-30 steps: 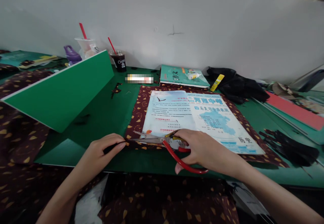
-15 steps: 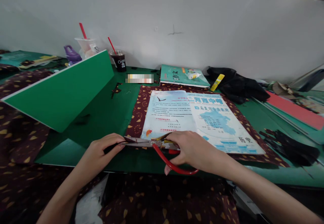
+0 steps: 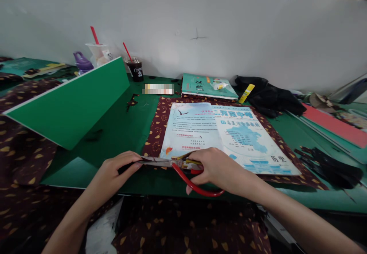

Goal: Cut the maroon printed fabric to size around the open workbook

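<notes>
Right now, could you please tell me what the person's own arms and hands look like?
Both arms are bare to the frame's edge, with no sleeves showing. The left hand and right hand wear no gloves; no rings, watch or bracelets show. Fingers are slim.

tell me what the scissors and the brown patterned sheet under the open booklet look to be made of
Scissors: dull grey blades, likely steel; glossy red handle loops, probably plastic or coated metal. Brown patterned sheet: matte, lying flat with clean straight edges and a printed gold leaf motif, so probably fabric, possibly wrapping paper; the view leaves it open.
</notes>
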Available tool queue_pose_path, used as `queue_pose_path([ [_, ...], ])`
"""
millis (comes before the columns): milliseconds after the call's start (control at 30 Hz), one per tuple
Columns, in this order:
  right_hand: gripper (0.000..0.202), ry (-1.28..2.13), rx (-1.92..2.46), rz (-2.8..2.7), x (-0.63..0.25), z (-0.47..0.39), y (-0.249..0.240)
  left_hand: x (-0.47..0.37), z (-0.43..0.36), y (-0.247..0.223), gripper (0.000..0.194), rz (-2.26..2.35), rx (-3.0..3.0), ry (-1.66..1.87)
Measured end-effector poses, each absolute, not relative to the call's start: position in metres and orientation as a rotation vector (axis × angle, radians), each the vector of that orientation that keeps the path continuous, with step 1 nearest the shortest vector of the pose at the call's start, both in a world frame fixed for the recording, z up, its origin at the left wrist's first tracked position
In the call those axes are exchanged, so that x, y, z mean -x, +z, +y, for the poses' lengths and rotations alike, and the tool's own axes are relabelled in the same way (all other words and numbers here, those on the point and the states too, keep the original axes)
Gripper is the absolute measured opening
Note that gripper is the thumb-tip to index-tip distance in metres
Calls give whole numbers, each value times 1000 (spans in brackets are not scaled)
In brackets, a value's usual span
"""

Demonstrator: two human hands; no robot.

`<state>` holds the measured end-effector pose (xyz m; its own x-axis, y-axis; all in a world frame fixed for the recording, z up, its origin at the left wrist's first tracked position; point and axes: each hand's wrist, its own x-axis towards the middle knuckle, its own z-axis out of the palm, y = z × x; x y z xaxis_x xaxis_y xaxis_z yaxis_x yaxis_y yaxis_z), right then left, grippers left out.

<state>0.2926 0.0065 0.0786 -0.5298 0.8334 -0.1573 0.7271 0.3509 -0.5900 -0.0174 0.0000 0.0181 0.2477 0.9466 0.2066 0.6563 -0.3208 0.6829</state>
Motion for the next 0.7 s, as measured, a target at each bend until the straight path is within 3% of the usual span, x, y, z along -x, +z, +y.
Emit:
queue_pose_path([
  [700,43,869,1469,-2469,-289,8,82,16,0,22,31,1473,-2020,838],
])
